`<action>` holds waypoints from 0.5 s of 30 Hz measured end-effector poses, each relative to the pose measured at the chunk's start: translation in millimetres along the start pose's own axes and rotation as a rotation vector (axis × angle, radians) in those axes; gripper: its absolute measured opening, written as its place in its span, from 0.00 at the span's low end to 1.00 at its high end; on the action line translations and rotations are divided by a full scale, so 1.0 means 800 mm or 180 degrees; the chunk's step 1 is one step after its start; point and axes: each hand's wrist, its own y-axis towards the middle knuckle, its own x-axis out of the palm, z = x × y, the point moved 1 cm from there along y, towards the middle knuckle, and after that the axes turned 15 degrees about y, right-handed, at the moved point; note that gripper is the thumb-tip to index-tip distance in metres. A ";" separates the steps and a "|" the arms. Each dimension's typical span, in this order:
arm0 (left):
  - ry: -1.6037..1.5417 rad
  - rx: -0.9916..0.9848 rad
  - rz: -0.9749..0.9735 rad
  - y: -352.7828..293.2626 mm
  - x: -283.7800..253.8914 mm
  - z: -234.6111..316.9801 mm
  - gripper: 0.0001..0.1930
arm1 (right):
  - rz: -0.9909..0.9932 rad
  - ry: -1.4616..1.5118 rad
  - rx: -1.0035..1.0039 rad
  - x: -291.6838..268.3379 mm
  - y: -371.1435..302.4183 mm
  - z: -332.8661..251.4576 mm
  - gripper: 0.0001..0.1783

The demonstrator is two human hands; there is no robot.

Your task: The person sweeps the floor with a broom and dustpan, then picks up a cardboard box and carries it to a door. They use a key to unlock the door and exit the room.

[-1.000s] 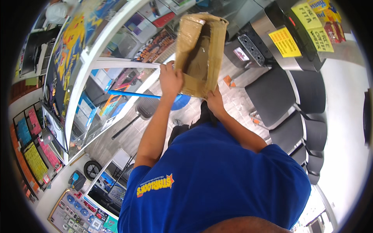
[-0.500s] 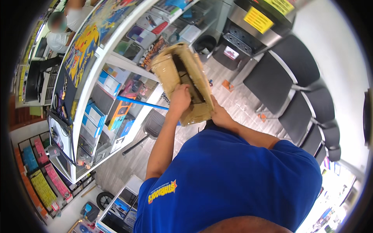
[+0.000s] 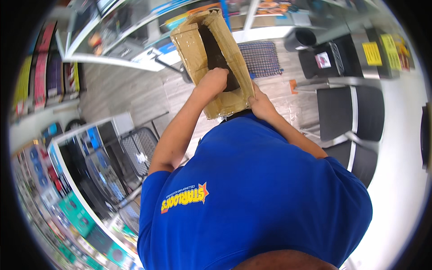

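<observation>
My right grip (image 3: 262, 102) holds the near corner of the open brown box (image 3: 191, 54), just ahead of it. My left grip (image 3: 213, 82) bends into its mouth; I can't tell if it grasps anything. Inside looks dark. A black bin (image 3: 300, 39) stands well past my right grip.

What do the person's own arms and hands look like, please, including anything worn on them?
The left hand and right hand are ungloved, and the forearms are uncovered, with no watch or bracelet visible; any rings are too small to make out. The short sleeves are plain blue, part of a blue shirt with a yellow printed logo.
</observation>
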 end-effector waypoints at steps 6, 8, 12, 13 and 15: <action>-0.0796 -0.0921 0.0621 -0.097 -0.072 -0.096 0.20 | -0.0933 -0.0317 -0.0316 0.061 0.033 -0.067 0.40; -0.1072 -0.1436 0.0809 -0.135 -0.092 -0.126 0.19 | -0.1271 -0.0435 -0.0431 0.086 0.058 -0.082 0.40; -0.1200 -0.2100 0.1211 -0.213 -0.112 -0.165 0.19 | -0.1940 -0.0432 -0.0970 0.143 0.102 -0.100 0.39; -0.1388 -0.2138 0.1380 -0.228 -0.116 -0.172 0.18 | -0.2098 -0.0317 -0.1103 0.159 0.107 -0.102 0.39; -0.1948 -0.2423 0.1649 -0.257 -0.119 -0.184 0.15 | -0.2340 -0.0676 -0.1522 0.196 0.120 -0.108 0.39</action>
